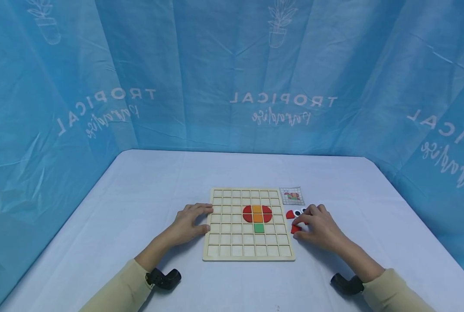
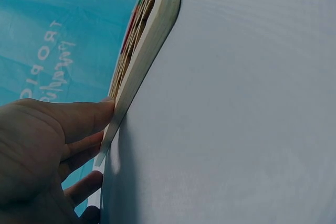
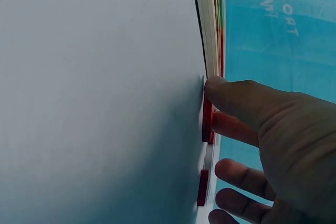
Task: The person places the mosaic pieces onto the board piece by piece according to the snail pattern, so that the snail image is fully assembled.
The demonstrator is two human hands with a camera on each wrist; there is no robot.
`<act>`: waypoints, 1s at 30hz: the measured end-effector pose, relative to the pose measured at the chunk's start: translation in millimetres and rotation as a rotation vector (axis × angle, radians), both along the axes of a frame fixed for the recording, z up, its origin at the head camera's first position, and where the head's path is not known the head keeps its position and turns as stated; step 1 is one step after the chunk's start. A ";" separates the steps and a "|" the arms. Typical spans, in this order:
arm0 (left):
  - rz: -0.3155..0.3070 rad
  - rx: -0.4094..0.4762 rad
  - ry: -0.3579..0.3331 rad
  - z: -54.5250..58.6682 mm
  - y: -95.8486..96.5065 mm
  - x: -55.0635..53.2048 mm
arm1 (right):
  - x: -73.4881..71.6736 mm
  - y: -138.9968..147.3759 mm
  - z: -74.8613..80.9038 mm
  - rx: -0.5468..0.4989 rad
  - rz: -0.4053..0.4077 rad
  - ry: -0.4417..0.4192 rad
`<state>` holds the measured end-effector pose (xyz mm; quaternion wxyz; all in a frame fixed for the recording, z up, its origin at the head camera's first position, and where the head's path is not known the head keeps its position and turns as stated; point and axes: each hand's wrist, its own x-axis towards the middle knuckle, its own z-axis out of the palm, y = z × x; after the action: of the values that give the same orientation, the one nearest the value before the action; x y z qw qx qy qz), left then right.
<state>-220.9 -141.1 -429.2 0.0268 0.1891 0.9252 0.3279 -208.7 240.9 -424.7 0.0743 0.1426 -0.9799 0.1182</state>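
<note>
A pale wooden grid board lies flat on the table. Red rounded pieces flank two orange squares in its cells, with one green square just below. At the board's left edge, my left hand rests with thumb and extended fingers against the rim; its thumb touches the side in the left wrist view. Beside the right edge, my right hand pinches a red tile between thumb and index finger, low at the tabletop. Its other fingers are loosely bent.
A small printed pattern card lies by the board's upper right corner. Below it sit a red rounded piece and eye pieces, partly covered by my right hand. A white cloth covers the table; blue printed curtains stand behind.
</note>
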 end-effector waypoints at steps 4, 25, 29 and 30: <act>0.004 -0.002 -0.001 -0.5 -0.5 0.2 | -0.2 -4.9 -1.7 -0.007 0.017 -0.003; 0.012 -0.007 -0.003 -0.2 0.0 0.7 | 3.8 11.8 -2.3 0.004 -0.051 0.007; 0.009 -0.001 -0.005 -0.9 -0.1 -0.4 | 7.1 17.6 -0.6 -0.006 -0.077 0.021; 0.006 -0.003 -0.005 -1.3 0.0 -0.8 | 8.4 18.7 -0.2 -0.008 -0.089 0.025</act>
<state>-221.7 -141.1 -430.5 0.0281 0.1853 0.9262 0.3271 -200.3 259.6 -424.8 0.0923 0.0999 -0.9838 0.1171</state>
